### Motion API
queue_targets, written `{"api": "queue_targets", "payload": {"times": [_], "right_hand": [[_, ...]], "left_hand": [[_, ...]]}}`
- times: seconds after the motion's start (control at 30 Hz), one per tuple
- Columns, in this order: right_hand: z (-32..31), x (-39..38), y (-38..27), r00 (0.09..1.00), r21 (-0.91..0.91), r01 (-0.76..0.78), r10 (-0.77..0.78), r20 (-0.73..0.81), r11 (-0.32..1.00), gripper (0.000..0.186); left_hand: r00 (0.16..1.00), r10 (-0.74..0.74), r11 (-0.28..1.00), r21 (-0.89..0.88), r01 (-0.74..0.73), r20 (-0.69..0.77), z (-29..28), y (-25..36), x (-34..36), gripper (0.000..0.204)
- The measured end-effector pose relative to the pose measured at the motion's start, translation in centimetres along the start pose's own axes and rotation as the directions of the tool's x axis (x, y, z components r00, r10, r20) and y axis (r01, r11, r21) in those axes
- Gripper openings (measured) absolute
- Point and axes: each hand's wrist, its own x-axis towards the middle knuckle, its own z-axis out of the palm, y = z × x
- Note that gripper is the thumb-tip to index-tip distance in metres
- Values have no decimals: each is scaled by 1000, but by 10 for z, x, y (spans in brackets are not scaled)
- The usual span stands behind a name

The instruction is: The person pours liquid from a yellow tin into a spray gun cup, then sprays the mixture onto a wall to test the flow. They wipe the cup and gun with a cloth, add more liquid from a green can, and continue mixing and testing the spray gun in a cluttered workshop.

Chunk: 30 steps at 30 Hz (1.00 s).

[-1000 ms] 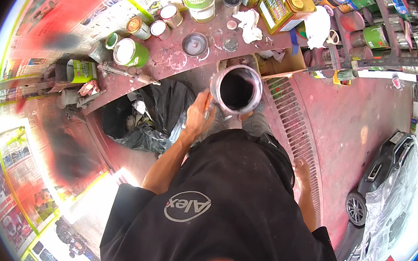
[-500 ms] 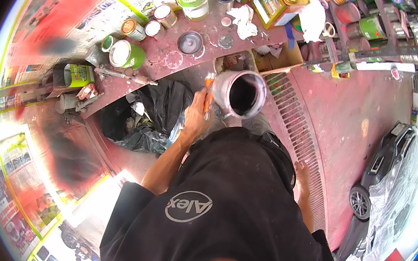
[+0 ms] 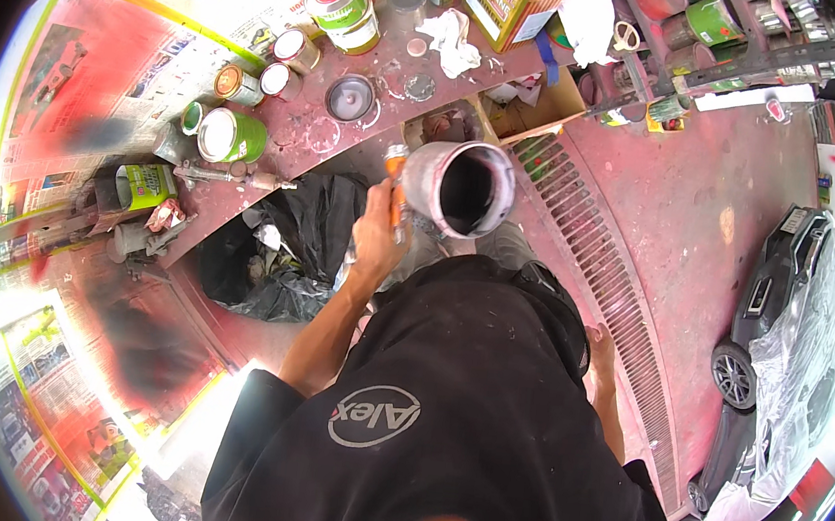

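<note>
My left hand [image 3: 376,240] is closed round an orange spray gun [image 3: 398,198], in front of my body. Joined to the gun is a wide, pale, paint-stained cup [image 3: 433,188]. Its open mouth faces up towards me and its inside is dark; how full it is I cannot tell. Beside my right hip hangs my right hand [image 3: 601,347], partly hidden by the black shirt. Its fingers look loose and apart, with nothing seen in them. Past the cup is the paint-spattered bench [image 3: 358,149], where a small round tin of grey paint [image 3: 350,99] stands.
Several paint cans line the bench, among them a green-and-white can [image 3: 232,135] and a yellow rectangular tin [image 3: 515,7]. A black bin bag [image 3: 314,241] sits below. On the right are a floor grate [image 3: 595,242] and a dark car part-wrapped in plastic [image 3: 771,295]. Shelves [image 3: 697,76] hold more cans.
The spray gun and its cup have shifted slightly left in the view, with my left hand still round the gun. The bench has also slid left in view. My right hand stays by my side.
</note>
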Motion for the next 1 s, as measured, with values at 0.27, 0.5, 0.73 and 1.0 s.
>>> {"api": "queue_targets", "payload": {"times": [0.27, 0.5, 0.73, 1.0], "right_hand": [[1, 6, 4, 996, 70, 80, -77, -53, 994, 74], [-7, 60, 57, 992, 30, 118, -119, 42, 993, 71], [-8, 62, 30, 973, -182, 217, -228, -43, 959, 73], [-6, 28, -27, 981, -64, 193, -195, -26, 979, 72]], "left_hand": [[993, 56, 977, -209, -34, 104, 21, -16, -4, 43], [994, 63, 922, -387, -25, 87, 34, -25, -6, 27], [958, -142, 790, -554, 262, 251, 27, -13, -10, 14], [934, -160, 785, -533, 317, 321, 27, -31, -18, 18]]}}
